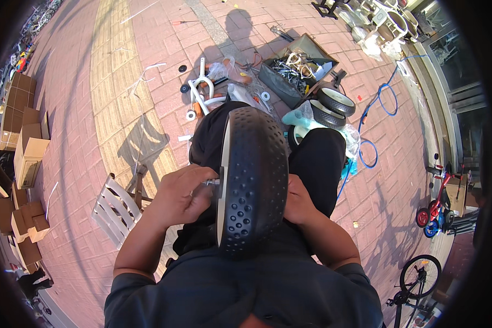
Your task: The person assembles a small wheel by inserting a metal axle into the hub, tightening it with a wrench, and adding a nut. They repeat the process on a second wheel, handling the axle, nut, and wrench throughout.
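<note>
- Head view: a black dimpled wheel (254, 183) with a white hub side is standing on edge on the person's lap, tread facing up toward the camera, sitting between the two hands
- The left hand (183, 194) is pressing against the wheel's white left face, fingers curled closed around a small metal axle bolt (210, 183) that is sticking out of the hub
- The right hand (296, 201) is lying flat against the wheel's right side, steadying it; the tyre is hiding its fingers, so I cannot tell how far it is open
- On the red brick paving beyond the knees, a white tricycle frame (202, 90), an open box of parts (295, 68), two more black wheels (331, 106) and a blue hose (380, 106) are lying scattered
- A white plastic chair (115, 210) is standing at the person's left, with cardboard boxes (24, 145) stacking along the far left edge
</note>
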`<state>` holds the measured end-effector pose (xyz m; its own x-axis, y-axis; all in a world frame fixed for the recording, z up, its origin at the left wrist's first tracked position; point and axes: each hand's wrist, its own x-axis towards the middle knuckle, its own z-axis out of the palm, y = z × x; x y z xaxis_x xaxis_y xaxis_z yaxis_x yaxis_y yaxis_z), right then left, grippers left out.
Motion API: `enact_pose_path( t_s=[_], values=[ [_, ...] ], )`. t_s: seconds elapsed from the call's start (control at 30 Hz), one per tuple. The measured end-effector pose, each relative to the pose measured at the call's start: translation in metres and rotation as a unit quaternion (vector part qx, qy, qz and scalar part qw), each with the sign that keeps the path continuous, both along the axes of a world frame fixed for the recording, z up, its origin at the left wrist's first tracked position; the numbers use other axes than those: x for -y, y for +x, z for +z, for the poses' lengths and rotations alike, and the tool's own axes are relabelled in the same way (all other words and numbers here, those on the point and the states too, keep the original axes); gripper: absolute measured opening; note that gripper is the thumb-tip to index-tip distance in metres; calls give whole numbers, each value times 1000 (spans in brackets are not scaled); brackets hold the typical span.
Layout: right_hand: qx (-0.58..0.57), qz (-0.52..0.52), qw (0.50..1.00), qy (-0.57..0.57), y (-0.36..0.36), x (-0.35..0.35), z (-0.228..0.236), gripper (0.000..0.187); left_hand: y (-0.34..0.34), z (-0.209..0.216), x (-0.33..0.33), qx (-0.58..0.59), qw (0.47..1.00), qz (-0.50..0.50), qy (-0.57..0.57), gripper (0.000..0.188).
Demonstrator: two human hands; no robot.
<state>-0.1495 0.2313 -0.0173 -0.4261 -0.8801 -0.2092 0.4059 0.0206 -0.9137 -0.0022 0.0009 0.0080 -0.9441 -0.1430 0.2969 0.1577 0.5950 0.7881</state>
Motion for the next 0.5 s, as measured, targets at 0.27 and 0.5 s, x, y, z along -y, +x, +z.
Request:
enact_pose_path(
  t_s=[0.27, 0.5],
  values=[
    [-72, -19, 997, -10, 0, -2, 14, 27, -3, 7, 0, 78, 985, -4, 153, 25],
    [-162, -25, 986, -5, -2, -2, 16, 26, -4, 8, 3, 60, 988, 1, 145, 23]
  ],
)
